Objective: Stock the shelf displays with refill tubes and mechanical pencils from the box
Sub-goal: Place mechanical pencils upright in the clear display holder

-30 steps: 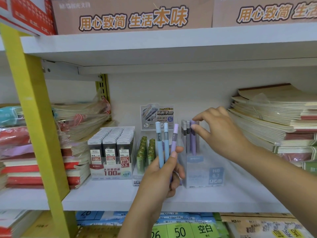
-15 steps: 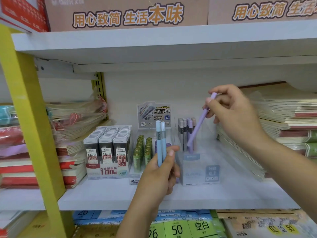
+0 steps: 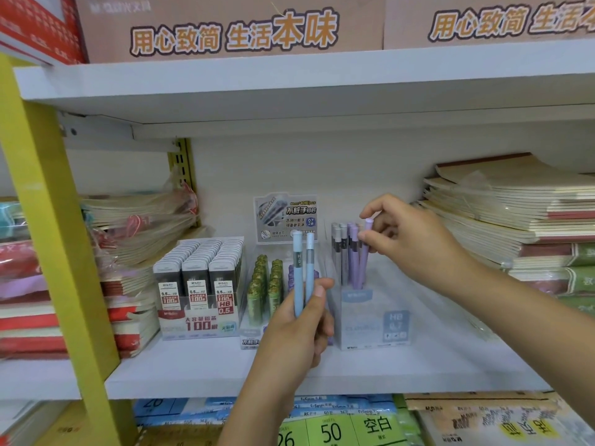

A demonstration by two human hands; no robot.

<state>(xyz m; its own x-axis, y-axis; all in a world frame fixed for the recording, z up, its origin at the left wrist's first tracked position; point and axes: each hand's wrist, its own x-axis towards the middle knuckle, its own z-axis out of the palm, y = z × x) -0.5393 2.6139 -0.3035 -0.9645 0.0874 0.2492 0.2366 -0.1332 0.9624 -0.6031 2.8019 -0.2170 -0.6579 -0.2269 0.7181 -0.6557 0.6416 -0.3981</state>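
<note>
Standing upright in head view, two blue pencils (image 3: 302, 278) gripped by left hand (image 3: 299, 329); lower ends hidden by curled fingers. Purple pencil (image 3: 364, 255) pinched just under cap by right hand (image 3: 415, 243), tip sunk in clear display box (image 3: 376, 320) among grey and purple pencils. Box floor hard to make out through frosted wall. Small purple items behind left hand mostly covered. Green refill tubes (image 3: 267, 284) ranked just left of box. Right forearm cut off at frame edge. Bare strip of shelf (image 3: 418, 371) seen along front; notebook stack (image 3: 515, 214) close on right.
</note>
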